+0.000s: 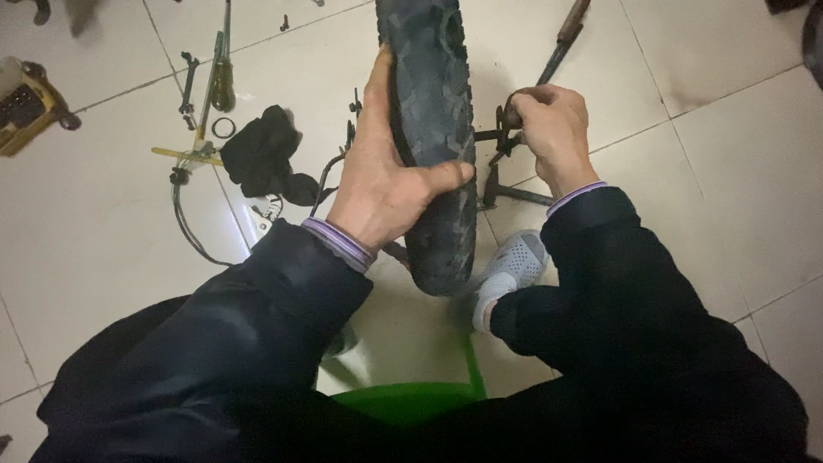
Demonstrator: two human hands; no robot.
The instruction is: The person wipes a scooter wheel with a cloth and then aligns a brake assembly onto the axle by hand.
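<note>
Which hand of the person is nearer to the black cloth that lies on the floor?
The left hand. It grips the tyre just to the right of the black cloth. The right hand is on the far side of the tyre, at the metal parts there.

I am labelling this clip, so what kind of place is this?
Probably an informal repair spot on a tiled floor: the left hand steadies a tyre, and a screwdriver and rag lie nearby.
</note>
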